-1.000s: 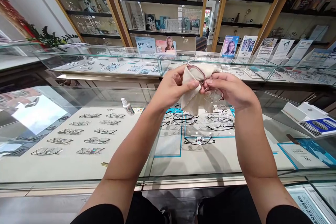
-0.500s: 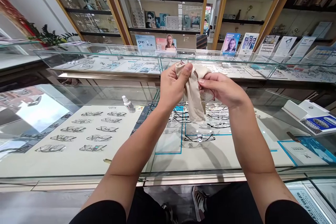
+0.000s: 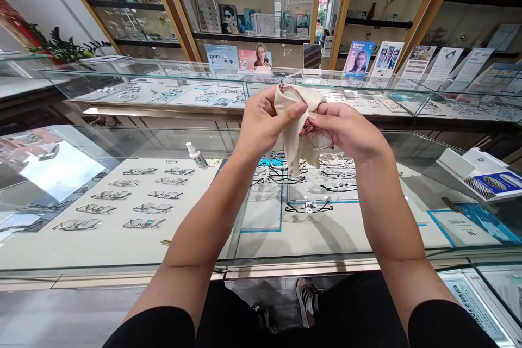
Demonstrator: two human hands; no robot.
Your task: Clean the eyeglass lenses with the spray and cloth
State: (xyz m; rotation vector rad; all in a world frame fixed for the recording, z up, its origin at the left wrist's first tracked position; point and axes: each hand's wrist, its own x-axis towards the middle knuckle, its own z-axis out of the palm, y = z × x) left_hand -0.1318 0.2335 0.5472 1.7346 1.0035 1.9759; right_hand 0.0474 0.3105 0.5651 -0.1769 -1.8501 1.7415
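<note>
Fingers (image 3: 294, 112) of the left hand (image 3: 260, 126) pinch cream cloth (image 3: 291, 144) around one lens (image 3: 290, 95); the right hand (image 3: 353, 129) pinches the reddish glasses (image 3: 321, 140) near their bridge.

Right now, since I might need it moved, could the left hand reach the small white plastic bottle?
Probably yes, once the left hand releases the beige fabric cloth: nothing visible blocks its way to the bottle.

Bright light, hands (image 3: 261, 125) (image 3: 350, 133) fairly sharp, glare on the glass counter (image 3: 118, 250), soft shadows inside, wide-angle edge stretch
</note>
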